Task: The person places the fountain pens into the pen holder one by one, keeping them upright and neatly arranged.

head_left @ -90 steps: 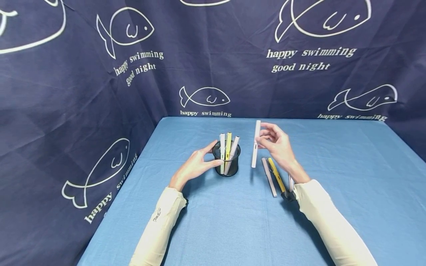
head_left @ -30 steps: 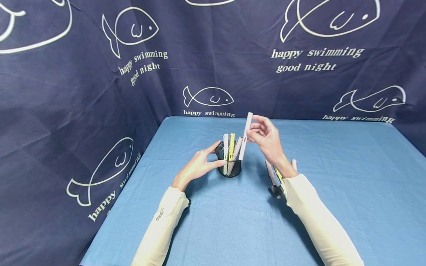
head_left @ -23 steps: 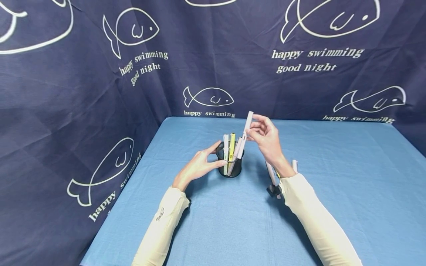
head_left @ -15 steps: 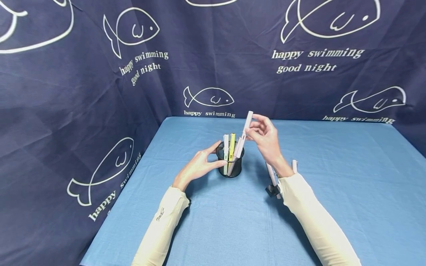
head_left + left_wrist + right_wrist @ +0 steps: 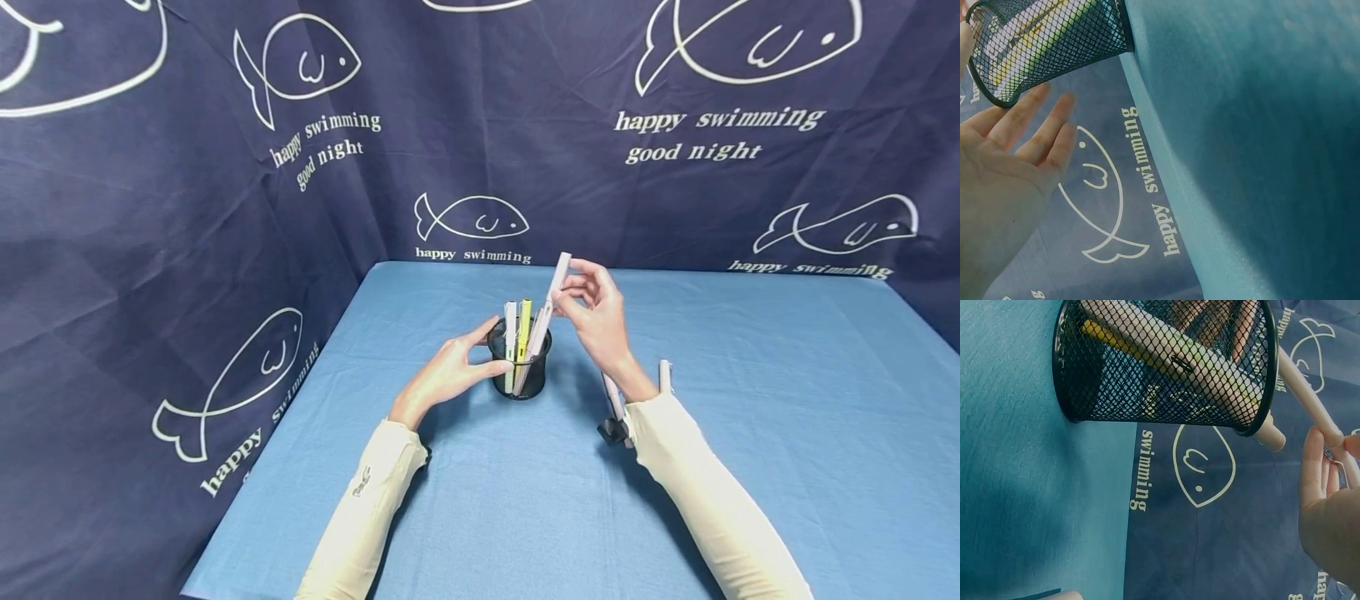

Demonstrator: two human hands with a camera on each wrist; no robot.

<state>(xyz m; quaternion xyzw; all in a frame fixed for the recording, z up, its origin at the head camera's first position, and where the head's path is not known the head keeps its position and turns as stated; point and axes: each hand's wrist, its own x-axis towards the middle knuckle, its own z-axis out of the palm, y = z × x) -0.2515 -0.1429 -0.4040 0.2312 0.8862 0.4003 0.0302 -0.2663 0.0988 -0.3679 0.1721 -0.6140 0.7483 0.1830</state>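
Note:
A black mesh pen cup point(image 5: 531, 385) stands upright on the blue cloth. My left hand point(image 5: 444, 372) steadies it at the rim, thumb in front and fingers round the far side. Several pens lean inside, among them a white pen point(image 5: 510, 323) and a yellow pen point(image 5: 525, 313). Between thumb and fingers, my right hand point(image 5: 600, 321) pinches a pale pink pen point(image 5: 561, 273) near its middle. That pen slants, its lower end at the cup's right side; in the right wrist view the pen point(image 5: 1307, 395) reaches the cup's rim point(image 5: 1270, 369).
Right of the cup, a pale pen point(image 5: 612, 395) lies on the blue tablecloth point(image 5: 510, 508), partly covered by the right wrist and its black strap mount point(image 5: 613, 431). The end of another pale pen point(image 5: 665, 375) shows beyond the sleeve. A dark blue fish-print curtain point(image 5: 480, 125) hangs behind.
My right hand has carried the pale pink pen leftward to the cup, and its lower end has come down to the rim. My left hand keeps its hold on the cup.

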